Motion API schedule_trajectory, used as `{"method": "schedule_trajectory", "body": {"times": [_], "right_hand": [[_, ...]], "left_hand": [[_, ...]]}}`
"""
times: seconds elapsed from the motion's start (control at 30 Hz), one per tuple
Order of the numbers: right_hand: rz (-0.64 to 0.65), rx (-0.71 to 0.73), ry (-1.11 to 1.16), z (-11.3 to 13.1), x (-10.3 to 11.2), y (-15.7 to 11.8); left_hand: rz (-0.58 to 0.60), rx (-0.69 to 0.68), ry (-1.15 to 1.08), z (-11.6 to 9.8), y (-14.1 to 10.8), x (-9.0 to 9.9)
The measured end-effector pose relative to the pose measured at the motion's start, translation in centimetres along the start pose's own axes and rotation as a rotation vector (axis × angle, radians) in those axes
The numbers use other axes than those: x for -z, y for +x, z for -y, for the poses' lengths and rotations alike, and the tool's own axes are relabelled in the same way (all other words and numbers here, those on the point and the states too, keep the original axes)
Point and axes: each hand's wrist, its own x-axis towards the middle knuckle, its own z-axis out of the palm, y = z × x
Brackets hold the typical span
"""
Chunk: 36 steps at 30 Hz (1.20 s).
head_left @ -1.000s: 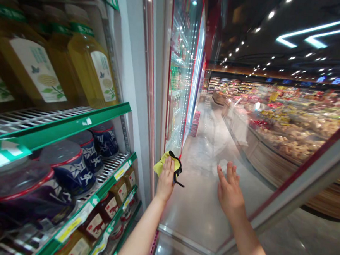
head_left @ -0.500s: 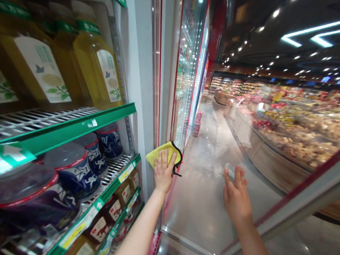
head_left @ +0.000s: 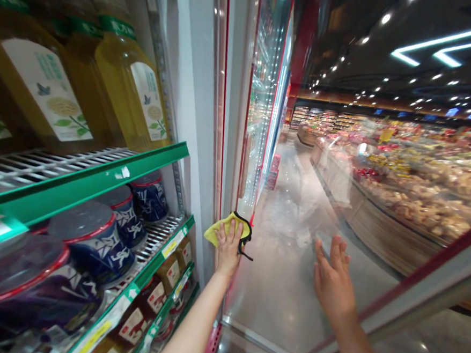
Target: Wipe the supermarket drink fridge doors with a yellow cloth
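Here's the yellow, black-edged fabric cloth (head_left: 214, 233) at the pale upright frame (head_left: 236, 123), left hand (head_left: 228, 251) spread over it; right hand (head_left: 334, 280) open, fingers slightly parted, at the clear glass door (head_left: 275, 297); yellow-filled bottles (head_left: 123, 88) line the green-edged wire shelf (head_left: 110, 177).

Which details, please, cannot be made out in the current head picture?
Head view, yellow cloth: partly covered by the left hand.
Head view, nearest purple jar: cut off by the picture's left edge.
Head view, distant displayed goods: blurred, too small to identify.
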Motion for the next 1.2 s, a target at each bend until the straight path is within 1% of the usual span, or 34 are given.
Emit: {"method": "schedule_trajectory", "body": {"times": [0.07,0.1,0.13,0.23,0.3,0.37,0.43,0.5,0.53,0.6,0.7,0.77,0.8,0.9,0.97,1.03,1.13,1.2], "right_hand": [[-0.006,-0.003,-0.002,-0.1,-0.1,0.1],[-0.007,-0.003,-0.004,-0.2,-0.2,0.1],[-0.006,-0.001,-0.006,-0.2,-0.2,0.1],[-0.008,0.008,-0.016,-0.3,-0.3,0.3],[-0.013,0.013,-0.03,-0.3,-0.4,0.4],[-0.013,0.016,-0.048,-0.3,-0.5,0.5],[-0.014,0.021,-0.062,-0.3,-0.5,0.5],[-0.02,0.026,-0.069,-0.3,-0.6,0.5],[-0.024,0.029,-0.068,-0.3,-0.6,0.5],[-0.031,0.036,-0.058,-0.4,-0.6,0.5],[-0.038,0.047,-0.033,-0.6,-0.4,0.5],[-0.04,0.056,-0.025,-0.7,-0.3,0.5],[-0.039,0.061,-0.025,-0.8,-0.2,0.5],[-0.034,0.068,-0.028,-0.8,-0.2,0.4],[-0.026,0.063,-0.032,-0.7,-0.2,0.4],[-0.022,0.052,-0.038,-0.6,-0.4,0.4],[-0.027,0.042,-0.049,-0.4,-0.6,0.3],[-0.031,0.042,-0.057,-0.2,-0.8,0.1]], "left_hand": [[-0.069,0.017,0.001,-0.5,1.0,-0.2],[-0.083,0.02,0.003,-0.6,1.0,-0.4],[-0.085,0.021,0.006,-0.5,0.6,-0.7],[-0.07,0.018,0.009,0.0,-1.6,-1.3],[-0.059,0.027,-0.002,0.0,-2.5,-1.2],[-0.062,0.041,-0.023,-0.6,-2.2,-0.7],[-0.089,0.062,-0.033,-1.5,-1.0,-0.2],[-0.118,0.082,-0.011,-2.2,-0.2,-0.2],[-0.124,0.092,0.011,-2.4,-0.2,-0.5],[-0.123,0.109,0.061,-2.3,-1.0,-1.3],[-0.104,0.122,0.108,-1.6,-3.0,-2.2],[-0.082,0.12,0.099,-1.5,-3.5,-2.0],[-0.072,0.118,0.085,-1.7,-3.4,-1.6],[-0.076,0.115,0.03,-2.6,-2.1,-0.3],[-0.087,0.107,0.024,-2.8,-1.7,-0.2],[-0.077,0.1,0.047,-2.1,-2.5,-0.9],[-0.052,0.098,0.072,-0.1,-5.3,-2.7],[-0.057,0.094,0.047,0.6,-6.7,-3.7]]}}
